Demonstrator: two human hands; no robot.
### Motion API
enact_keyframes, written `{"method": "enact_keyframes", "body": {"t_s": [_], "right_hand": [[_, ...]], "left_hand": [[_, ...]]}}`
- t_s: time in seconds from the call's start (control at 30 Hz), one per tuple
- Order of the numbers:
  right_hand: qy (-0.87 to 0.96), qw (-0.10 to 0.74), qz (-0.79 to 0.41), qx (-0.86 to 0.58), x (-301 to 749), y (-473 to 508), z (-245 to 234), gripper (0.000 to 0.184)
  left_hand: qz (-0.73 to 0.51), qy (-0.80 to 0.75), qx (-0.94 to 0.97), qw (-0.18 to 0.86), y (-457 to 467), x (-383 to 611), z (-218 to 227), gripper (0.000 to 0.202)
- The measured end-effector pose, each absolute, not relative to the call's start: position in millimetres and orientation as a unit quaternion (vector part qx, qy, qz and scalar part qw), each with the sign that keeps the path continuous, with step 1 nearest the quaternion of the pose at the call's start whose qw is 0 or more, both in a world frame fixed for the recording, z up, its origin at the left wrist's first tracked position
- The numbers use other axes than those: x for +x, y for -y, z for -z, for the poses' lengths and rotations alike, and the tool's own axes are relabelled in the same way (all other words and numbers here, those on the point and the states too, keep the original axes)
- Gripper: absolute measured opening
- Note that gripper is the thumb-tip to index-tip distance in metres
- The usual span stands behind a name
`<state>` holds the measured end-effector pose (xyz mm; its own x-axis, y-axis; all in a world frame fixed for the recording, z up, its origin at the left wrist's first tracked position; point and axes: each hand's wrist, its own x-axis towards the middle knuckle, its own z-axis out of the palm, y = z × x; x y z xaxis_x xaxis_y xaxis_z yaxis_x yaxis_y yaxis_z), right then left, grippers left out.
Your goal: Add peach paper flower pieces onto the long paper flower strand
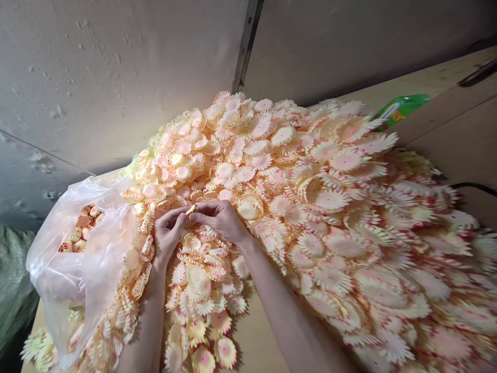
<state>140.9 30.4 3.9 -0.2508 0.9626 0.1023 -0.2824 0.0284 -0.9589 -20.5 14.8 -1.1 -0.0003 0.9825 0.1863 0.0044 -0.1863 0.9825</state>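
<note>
At the far left a greenish sack [15,290] is slumping beside the table [252,331]. Next to it a clear, crinkled plastic bag [108,269] is sitting on the table, its opening showing rounded, tightly closed buds [92,223], cream and peach with reddish marks.

The left hand [169,233] is bringing its thumb and fingertips narrowly together on a small piece [190,210]. This piece is resting between the two hands, above the petal discs; it is looking narrow, pale yellow and ridged along its edge, its finer detail being too small to tell. The right hand [222,221] is pinching it from the other side, thumb and fingers nearly closed.

Around and under both hands, the petal discs [283,135] are lying in a large heap, stretching rightward: flat, cream, fringed at the rims, with pinkish centres and red-tinted tips. Behind the heap a green packet [407,108] is lying, and farther right a dark cord [476,186] is curving.
</note>
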Motion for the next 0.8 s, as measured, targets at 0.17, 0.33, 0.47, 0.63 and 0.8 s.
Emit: {"method": "enact_keyframes", "body": {"t_s": [0.17,0.33,0.47,0.63,0.8], "right_hand": [[0.502,0.509,-0.609,-0.343,139.7,-31.2,-3.2,0.023],[0.507,0.509,-0.608,-0.339,140.4,-31.3,-2.2,0.021],[0.499,0.506,-0.618,-0.336,141.7,-31.8,1.6,0.018],[0.512,0.508,-0.61,-0.327,142.4,-32.8,3.3,0.013],[0.521,0.498,-0.611,-0.327,141.5,-31.7,0.3,0.014]], "left_hand": [[-0.547,-0.454,0.548,0.44,-14.1,-20.0,1.0,0.026],[-0.546,-0.451,0.548,0.445,-14.0,-20.1,-0.1,0.026],[-0.546,-0.454,0.539,0.454,-13.9,-20.1,-2.1,0.026],[-0.549,-0.437,0.516,0.491,-12.8,-17.8,-3.3,0.027],[-0.545,-0.442,0.514,0.494,-12.3,-17.7,-3.5,0.024]]}}
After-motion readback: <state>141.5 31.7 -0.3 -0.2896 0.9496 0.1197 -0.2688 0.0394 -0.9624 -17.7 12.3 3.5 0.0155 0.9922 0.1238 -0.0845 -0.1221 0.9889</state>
